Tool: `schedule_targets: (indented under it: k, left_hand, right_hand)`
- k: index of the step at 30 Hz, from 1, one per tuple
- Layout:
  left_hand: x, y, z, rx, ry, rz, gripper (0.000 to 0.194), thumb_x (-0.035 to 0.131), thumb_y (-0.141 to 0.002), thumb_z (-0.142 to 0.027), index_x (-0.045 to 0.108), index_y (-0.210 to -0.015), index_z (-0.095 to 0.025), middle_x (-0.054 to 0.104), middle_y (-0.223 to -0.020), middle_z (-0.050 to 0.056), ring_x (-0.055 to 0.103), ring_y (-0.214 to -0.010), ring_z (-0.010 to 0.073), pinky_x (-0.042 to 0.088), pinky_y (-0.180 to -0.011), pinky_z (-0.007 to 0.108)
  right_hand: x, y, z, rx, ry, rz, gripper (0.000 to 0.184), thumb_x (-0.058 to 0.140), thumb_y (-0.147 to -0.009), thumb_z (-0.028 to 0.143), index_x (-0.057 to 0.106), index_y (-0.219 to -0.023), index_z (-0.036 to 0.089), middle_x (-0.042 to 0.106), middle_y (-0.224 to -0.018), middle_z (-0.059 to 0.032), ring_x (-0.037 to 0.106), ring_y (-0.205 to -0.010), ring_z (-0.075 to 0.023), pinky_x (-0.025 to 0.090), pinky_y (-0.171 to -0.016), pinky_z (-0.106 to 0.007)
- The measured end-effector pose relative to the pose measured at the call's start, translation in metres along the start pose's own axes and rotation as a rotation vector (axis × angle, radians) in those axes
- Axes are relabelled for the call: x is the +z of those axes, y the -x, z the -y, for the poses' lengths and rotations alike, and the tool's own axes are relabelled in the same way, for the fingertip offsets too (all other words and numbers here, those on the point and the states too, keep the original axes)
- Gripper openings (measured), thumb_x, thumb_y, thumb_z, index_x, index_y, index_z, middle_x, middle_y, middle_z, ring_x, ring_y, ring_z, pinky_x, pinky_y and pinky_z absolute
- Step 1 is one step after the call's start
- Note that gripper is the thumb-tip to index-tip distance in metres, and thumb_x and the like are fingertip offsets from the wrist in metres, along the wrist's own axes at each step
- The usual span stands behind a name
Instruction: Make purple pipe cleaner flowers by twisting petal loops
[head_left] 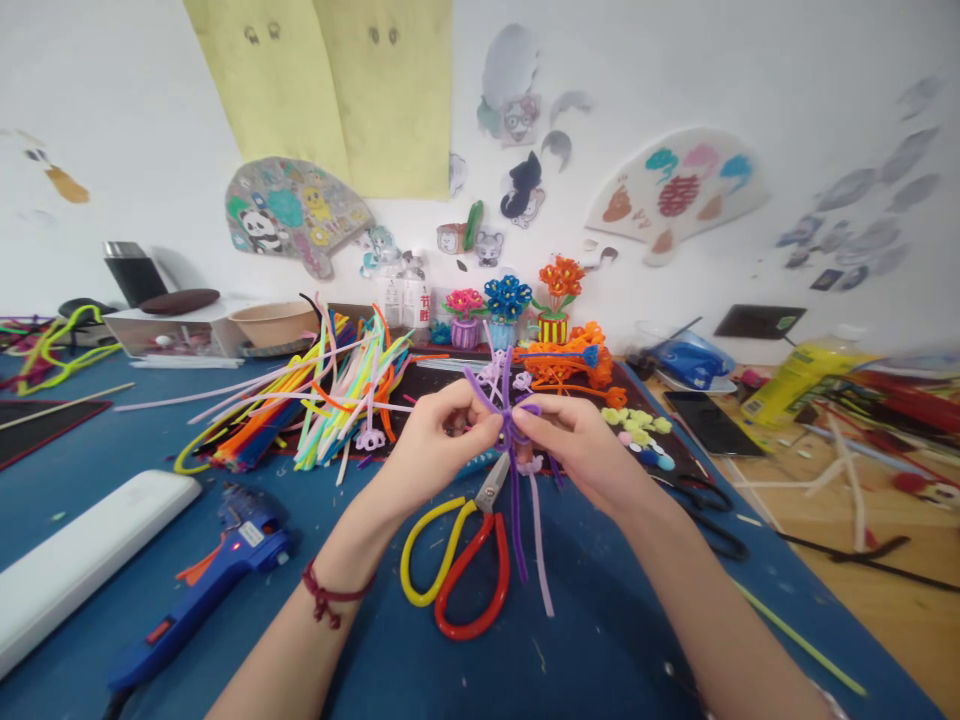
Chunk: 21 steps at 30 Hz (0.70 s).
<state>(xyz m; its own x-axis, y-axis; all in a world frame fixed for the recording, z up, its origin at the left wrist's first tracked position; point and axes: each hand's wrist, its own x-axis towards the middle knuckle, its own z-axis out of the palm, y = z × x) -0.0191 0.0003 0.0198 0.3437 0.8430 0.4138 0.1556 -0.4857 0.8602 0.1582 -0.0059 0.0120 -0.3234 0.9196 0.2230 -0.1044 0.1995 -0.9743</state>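
Both my hands meet at the middle of the view over the blue mat, pinching purple pipe cleaners (517,515) between thumbs and fingertips. My left hand (450,432) grips them from the left, my right hand (571,440) from the right. Purple ends stick up above the fingers, and one dark purple stem hangs down beside a pale lilac pipe cleaner (541,550). Just below lie scissors (474,570) with one yellow and one red handle; their blade tips are partly hidden behind the hands. Lilac pipe-cleaner flowers (370,437) rest behind and left.
A blue glue gun (206,590) with a lit red light and a white case (90,560) lie left. Bundled colourful pipe cleaners (330,395) sit behind my left hand. Potted pipe-cleaner flowers (507,305) stand by the wall. Black scissors (712,515) and a phone (712,422) lie right.
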Motion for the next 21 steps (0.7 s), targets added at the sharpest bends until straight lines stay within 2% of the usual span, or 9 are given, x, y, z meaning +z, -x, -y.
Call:
schedule_targets:
  k: [5, 12, 15, 18, 21]
  left_hand:
    - [0.0013, -0.0004, -0.0002, -0.019, -0.003, 0.01, 0.024, 0.06, -0.084, -0.029, 0.051, -0.066, -0.016, 0.047, -0.062, -0.003, 0.042, -0.057, 0.0093, 0.034, -0.051, 0.021]
    - [0.0015, -0.0014, -0.0042, -0.102, 0.053, -0.036, 0.026, 0.063, -0.084, -0.038, 0.056, -0.075, -0.015, 0.057, -0.062, -0.001, 0.052, -0.055, 0.0101, 0.038, -0.05, 0.021]
    - [0.0014, -0.0014, -0.0025, -0.1, 0.038, -0.045, 0.025, 0.063, -0.084, -0.037, 0.056, -0.075, -0.015, 0.059, -0.061, -0.001, 0.055, -0.056, 0.0106, 0.041, -0.052, 0.021]
    - [0.0031, -0.0026, -0.0003, -0.062, 0.081, -0.114, 0.023, 0.069, -0.079, -0.035, 0.056, -0.075, -0.016, 0.058, -0.063, -0.002, 0.054, -0.058, 0.0095, 0.041, -0.054, 0.02]
    - [0.0062, -0.0037, -0.0016, -0.147, 0.155, -0.143, 0.025, 0.071, -0.077, -0.036, 0.057, -0.074, -0.015, 0.06, -0.062, -0.002, 0.051, -0.052, 0.0077, 0.038, -0.05, 0.019]
  right_hand:
    - [0.0007, -0.0004, -0.0019, -0.013, 0.045, -0.027, 0.027, 0.072, -0.076, 0.042, 0.067, -0.077, 0.016, 0.059, -0.062, 0.0018, 0.055, -0.056, -0.0117, 0.044, -0.054, -0.024]
    - [0.0021, -0.0016, -0.0051, -0.102, 0.065, -0.215, 0.02, 0.073, -0.075, 0.036, 0.066, -0.074, 0.018, 0.062, -0.066, 0.0004, 0.058, -0.058, -0.0134, 0.048, -0.052, -0.024]
    - [0.001, -0.0012, -0.0026, -0.09, 0.133, -0.197, 0.019, 0.071, -0.076, 0.036, 0.065, -0.074, 0.018, 0.06, -0.064, 0.0013, 0.058, -0.057, -0.0133, 0.048, -0.053, -0.024]
    - [0.0001, -0.001, -0.0013, -0.067, 0.156, -0.154, 0.02, 0.07, -0.077, 0.037, 0.064, -0.073, 0.018, 0.058, -0.06, 0.002, 0.056, -0.054, -0.0124, 0.046, -0.051, -0.024]
    - [0.0008, -0.0015, -0.0018, -0.113, 0.146, -0.202, 0.021, 0.071, -0.075, 0.036, 0.063, -0.073, 0.017, 0.058, -0.062, 0.0016, 0.056, -0.055, -0.0125, 0.047, -0.052, -0.024]
